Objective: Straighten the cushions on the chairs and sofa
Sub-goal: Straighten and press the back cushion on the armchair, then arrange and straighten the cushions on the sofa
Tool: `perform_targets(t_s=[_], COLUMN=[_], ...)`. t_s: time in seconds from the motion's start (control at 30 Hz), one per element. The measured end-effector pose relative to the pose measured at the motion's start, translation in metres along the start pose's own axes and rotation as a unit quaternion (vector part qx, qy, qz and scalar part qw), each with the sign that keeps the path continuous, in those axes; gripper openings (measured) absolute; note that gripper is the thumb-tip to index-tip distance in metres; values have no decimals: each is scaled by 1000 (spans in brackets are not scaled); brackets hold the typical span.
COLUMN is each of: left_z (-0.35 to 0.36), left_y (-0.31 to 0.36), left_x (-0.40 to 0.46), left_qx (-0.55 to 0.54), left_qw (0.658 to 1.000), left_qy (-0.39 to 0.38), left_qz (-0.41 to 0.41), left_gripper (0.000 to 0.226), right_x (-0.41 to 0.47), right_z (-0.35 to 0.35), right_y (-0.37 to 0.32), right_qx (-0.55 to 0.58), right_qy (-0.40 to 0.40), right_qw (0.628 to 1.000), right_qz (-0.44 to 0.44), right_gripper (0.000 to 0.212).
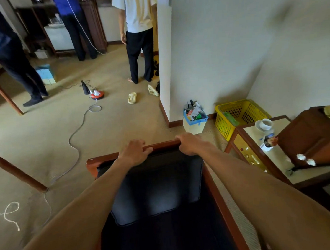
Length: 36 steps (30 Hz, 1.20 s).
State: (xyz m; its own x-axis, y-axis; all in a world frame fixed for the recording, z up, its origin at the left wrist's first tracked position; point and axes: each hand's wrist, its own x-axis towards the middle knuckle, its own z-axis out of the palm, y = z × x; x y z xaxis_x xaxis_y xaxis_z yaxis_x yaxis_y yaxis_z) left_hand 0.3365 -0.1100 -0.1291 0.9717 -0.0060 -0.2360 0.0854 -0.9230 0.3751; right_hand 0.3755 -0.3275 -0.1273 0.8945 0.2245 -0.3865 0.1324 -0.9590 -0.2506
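Chair [161, 144] top rail is gripped by left hand [134, 152] and right hand [188, 143], fingers curled over it; dark cushion [156, 185] lies against the back, apparently mid-squaring; next, likely a tug level.

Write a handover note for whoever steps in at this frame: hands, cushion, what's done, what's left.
Left hand and right hand: both grip the top of the chair, fingers curled over the wooden rail.
Cushion: dark, lying against the chair back just below the hands, slightly askew.
Done: cannot tell from this view.
Left: probably square this cushion. No other chair or sofa cushions are in view.
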Motion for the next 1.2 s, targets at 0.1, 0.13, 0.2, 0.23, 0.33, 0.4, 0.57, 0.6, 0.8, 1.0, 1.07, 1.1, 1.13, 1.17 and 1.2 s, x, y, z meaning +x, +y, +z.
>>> perform_targets(t_s=[0.1, 0.13, 0.2, 0.23, 0.33, 0.4, 0.57, 0.6, 0.8, 1.0, 1.07, 1.1, 1.13, 1.17, 1.2], left_z=[-42, -54, -76, -85, -104, -107, -82, -73, 7, 104, 133, 146, 160, 172, 186], left_y=[59, 81, 129, 154, 235, 292, 441, 469, 635, 764, 802, 821, 839, 855, 871], left_x=[-16, -21, -32, -39, -63, -84, -165, -182, -317, -452, -493, -512, -530, -547, -562], left_qx=[2, 8, 17, 16, 22, 36, 46, 47, 43, 41, 45, 45, 46, 47, 50], left_qw=[998, 996, 989, 985, 969, 954, 911, 903, 840, 780, 757, 746, 734, 722, 710], left_qy=[36, 44, 59, 64, 83, 94, 83, 80, 42, -3, -21, -29, -36, -44, -51], left_qz=[47, 71, 132, 160, 234, 281, 400, 420, 539, 624, 651, 664, 677, 689, 700], left_gripper=[46, 46, 46, 46, 47, 48, 48, 48, 51, 50, 51, 51, 51, 51, 51], right_x=[-51, -70, -110, -129, -200, -256, -409, -439, -638, -809, -858, -881, -903, -922, -941], right_z=[-55, -73, -108, -123, -162, -181, -201, -201, -170, -113, -93, -84, -76, -68, -59], right_y=[7, 13, 32, 44, 90, 125, 218, 236, 355, 448, 474, 486, 498, 508, 519], right_qx=[37, 44, 45, 42, 37, 41, 58, 62, 53, 74, 81, 86, 90, 92, 96], right_qy=[77, 99, 141, 160, 215, 247, 311, 319, 344, 350, 351, 353, 356, 358, 360], right_qw=[996, 994, 989, 986, 973, 963, 929, 922, 877, 826, 806, 796, 786, 776, 766], right_qz=[-10, -3, 19, 29, 70, 97, 190, 208, 332, 436, 469, 484, 498, 511, 524], right_gripper=[51, 52, 50, 47, 43, 43, 44, 45, 44, 45, 44, 44, 44, 44, 44])
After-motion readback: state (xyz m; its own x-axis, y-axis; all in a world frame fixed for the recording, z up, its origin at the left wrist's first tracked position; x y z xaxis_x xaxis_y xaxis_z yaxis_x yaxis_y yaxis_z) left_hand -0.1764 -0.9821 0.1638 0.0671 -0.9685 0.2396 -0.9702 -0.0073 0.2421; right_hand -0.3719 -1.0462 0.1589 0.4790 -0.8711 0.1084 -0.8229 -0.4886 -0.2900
